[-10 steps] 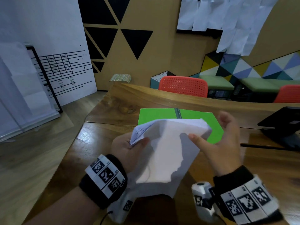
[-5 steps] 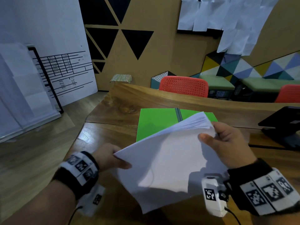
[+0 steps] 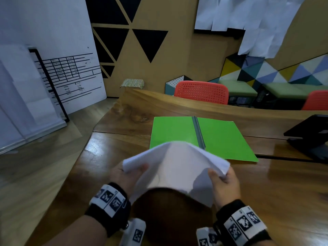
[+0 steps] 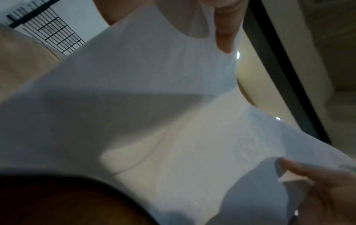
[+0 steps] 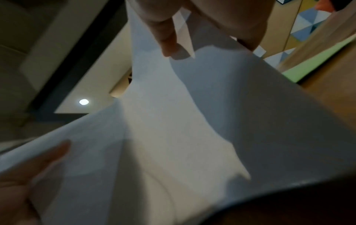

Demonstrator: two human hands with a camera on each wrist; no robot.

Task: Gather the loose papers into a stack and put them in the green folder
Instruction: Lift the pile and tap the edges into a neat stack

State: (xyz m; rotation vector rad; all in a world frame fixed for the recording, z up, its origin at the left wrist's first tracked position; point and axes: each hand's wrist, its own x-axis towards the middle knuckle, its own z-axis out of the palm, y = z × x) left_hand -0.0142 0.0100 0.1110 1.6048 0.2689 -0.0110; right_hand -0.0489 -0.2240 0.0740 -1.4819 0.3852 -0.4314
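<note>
Fingers: left hand [image 3: 128, 176] pinching the paper stack [image 3: 174, 172] at its 9 o'clock edge, thumb on top; right hand [image 3: 224, 185] pinching the 3 o'clock edge, thumb on top likewise.
Stack state: held off the table [image 3: 284, 192], bowed upward into a hump between the two grips; sheet edges fanned at both ends, not yet squared.
Wrist views: blurred; underside of the paper fills both, with fingers curled beneath.
Folder: green folder [image 3: 227, 139] lying open and flat at 12 o'clock from the stack, dark spine strip [image 3: 198, 132] running down its middle; near edge of the left half hidden behind the paper.
Step in hand (judged): squaring the stack before insertion.
Method notes: relax the inward squeeze to flatten the bow; tap one long edge on the table to align; keep both pinches light so sheets can slide.
Risk: loose inner sheets slipping out during transfer toward 12 o'clock.
Other: black stand [image 3: 312, 134] at 2 o'clock, clear of the path.
</note>
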